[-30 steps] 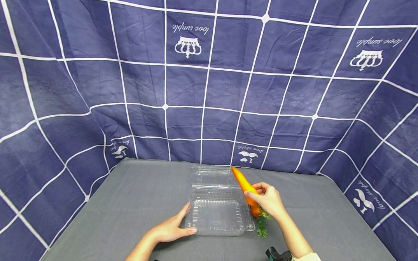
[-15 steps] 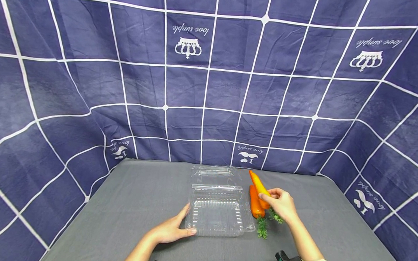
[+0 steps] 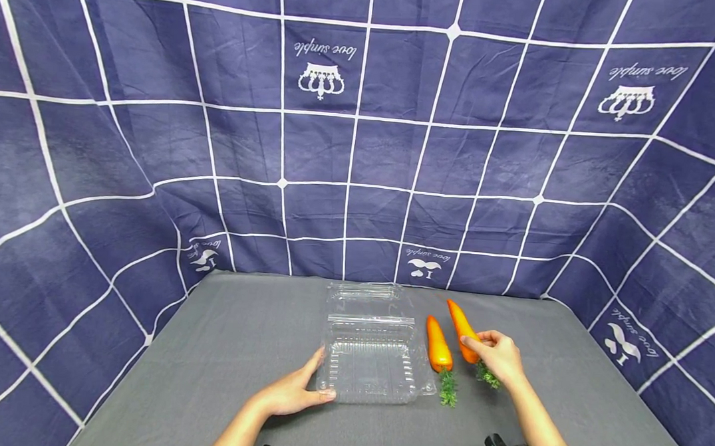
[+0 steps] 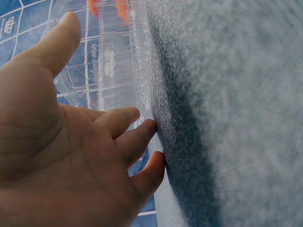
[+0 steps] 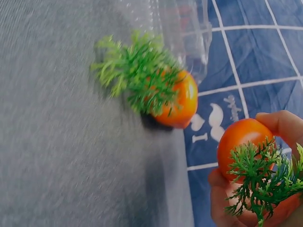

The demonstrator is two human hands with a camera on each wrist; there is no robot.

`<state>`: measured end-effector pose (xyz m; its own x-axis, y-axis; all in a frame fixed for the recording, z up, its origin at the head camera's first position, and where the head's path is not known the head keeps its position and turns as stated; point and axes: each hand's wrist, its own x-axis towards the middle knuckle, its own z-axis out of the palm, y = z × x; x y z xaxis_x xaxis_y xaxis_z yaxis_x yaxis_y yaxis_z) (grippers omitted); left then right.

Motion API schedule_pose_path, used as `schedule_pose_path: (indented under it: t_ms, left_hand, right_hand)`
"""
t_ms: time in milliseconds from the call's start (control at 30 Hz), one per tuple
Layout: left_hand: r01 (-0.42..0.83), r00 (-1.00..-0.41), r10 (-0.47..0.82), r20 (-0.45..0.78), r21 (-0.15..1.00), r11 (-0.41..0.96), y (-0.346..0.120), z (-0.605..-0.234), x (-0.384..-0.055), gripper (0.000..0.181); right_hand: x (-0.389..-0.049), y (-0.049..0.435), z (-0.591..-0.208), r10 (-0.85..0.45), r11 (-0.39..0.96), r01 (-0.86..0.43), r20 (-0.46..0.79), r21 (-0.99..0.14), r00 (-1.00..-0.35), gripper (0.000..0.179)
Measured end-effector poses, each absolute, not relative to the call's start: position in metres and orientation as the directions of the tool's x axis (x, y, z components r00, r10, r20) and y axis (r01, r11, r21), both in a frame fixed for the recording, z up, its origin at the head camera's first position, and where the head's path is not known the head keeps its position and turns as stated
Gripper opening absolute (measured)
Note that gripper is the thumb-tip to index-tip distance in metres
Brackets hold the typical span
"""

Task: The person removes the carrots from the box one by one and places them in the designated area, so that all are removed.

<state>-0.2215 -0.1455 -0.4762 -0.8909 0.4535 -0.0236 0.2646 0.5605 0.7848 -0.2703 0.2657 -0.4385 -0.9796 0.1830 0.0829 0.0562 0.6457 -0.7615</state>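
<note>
My right hand (image 3: 500, 355) pinches an orange carrot (image 3: 460, 322) between thumb and fingers near its thick, leafy end. Its narrow tip points away from me, and green leaves hang below the palm. Left of it, a second carrot (image 3: 438, 346) lies on the table with its green top (image 5: 137, 71) toward me. A clear plastic clamshell box (image 3: 371, 371) stands with its lid tipped back. At the box's left front corner rests my left hand (image 3: 293, 390), thumb along the front and fingers along the side. The left wrist view shows these fingers (image 4: 118, 123) loosely extended, holding nothing.
The grey table (image 3: 258, 312) is backed and flanked by a blue cloth (image 3: 390, 151) with white grid lines. The second carrot lies right beside the box's right edge.
My right hand has moved right with its carrot, away from the box and past the second carrot, which now shows fully. The left hand and the box have stayed in place.
</note>
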Motion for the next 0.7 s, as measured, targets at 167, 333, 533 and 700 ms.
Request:
schedule_pose_path:
  t_ms: [167,333,533,700]
  left_hand:
    - [0.275,-0.89,0.455,-0.018,0.776,0.568,-0.145,-0.474,-0.22,0.096]
    - [0.278,-0.887,0.461,-0.016,0.779,0.561,-0.145,-0.474,-0.219,0.095]
    - [0.273,-0.887,0.461,-0.015,0.789,0.551,-0.146,-0.476,-0.22,0.096]
    - [0.269,-0.888,0.46,-0.019,0.789,0.552,-0.146,-0.475,-0.22,0.096]
  right_hand:
    - [-0.27,0.277,-0.443,0.205,0.657,0.09,0.062,-0.749,-0.977,0.052]
    - [-0.27,0.288,-0.447,0.215,0.676,0.099,0.067,-0.73,-0.974,0.052]
    - [-0.272,0.297,-0.451,0.226,0.697,0.116,0.062,-0.707,-0.972,0.053]
    - [-0.275,0.307,-0.456,0.243,0.709,0.138,0.057,-0.692,-0.968,0.054]
